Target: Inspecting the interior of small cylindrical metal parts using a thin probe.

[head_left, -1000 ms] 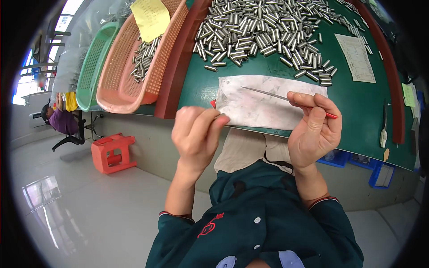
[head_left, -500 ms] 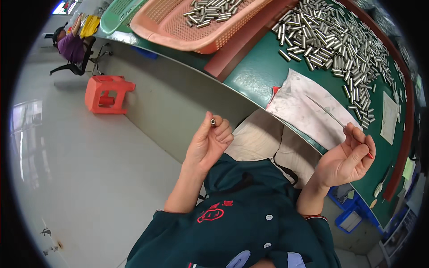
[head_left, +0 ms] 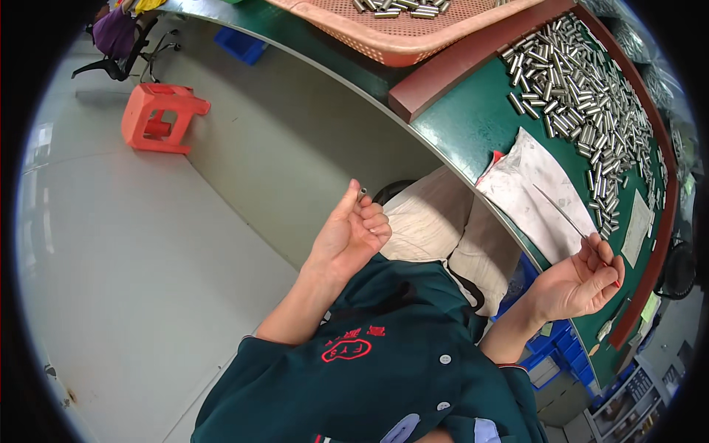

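My left hand (head_left: 350,238) is raised off the table's near side, pinching a small metal tube (head_left: 362,193) between thumb and curled fingers. One end of the tube pokes out above the fingers. My right hand (head_left: 577,285) has its fingers closed round a thin metal rod (head_left: 563,213) with a red end at the palm. The rod's long tip points away to the left, over a stained white cloth (head_left: 535,193) on the table. Beyond the cloth lies a large heap of short shiny metal tubes (head_left: 583,103).
A pink plastic basket (head_left: 413,46) with more tubes stands at the far side. The green table (head_left: 454,129) has a dark red raised edge (head_left: 473,63). A slip of paper (head_left: 636,229) lies on the right. A red stool (head_left: 159,122) and a seated person (head_left: 114,33) are at the left.
The whole view has shifted, with table and basket appearing further right and up. The tube in my left hand has tipped, showing more of its side. Both hands keep their hold.
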A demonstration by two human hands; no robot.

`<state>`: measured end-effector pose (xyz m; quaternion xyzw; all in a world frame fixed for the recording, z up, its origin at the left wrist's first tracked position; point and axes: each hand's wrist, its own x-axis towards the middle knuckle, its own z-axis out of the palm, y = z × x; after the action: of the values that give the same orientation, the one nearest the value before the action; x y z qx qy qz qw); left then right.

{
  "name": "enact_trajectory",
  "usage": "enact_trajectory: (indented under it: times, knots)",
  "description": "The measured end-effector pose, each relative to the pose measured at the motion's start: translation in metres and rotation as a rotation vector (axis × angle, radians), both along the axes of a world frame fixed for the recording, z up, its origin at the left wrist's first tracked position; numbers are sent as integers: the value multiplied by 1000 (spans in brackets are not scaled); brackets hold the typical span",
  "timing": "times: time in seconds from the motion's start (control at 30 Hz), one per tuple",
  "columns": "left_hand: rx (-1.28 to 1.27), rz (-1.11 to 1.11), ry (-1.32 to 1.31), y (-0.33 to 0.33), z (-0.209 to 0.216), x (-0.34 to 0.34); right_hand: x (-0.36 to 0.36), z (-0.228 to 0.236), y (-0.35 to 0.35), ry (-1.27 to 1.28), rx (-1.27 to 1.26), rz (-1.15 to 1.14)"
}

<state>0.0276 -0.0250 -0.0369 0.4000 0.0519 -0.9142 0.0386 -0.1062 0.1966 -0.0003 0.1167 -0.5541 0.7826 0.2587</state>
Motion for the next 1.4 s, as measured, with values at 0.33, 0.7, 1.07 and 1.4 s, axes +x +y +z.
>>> enact_trajectory:
  times: [0.33, 0.7, 1.07, 1.4]
  knots:
    - [-106, -31, -83, 2, 3, 3, 52, -11, -76, 79, 60, 674]
    - [-219, -121, -97, 7, 6, 5, 57, -31, -90, 54, 62, 720]
    - [-166, -102, 5, -2, 5, 12, 55, -31, -86, 99, -28, 624]
    - [-69, -161, 138, 3, 12, 9, 64, -33, -91, -162, -139, 617]
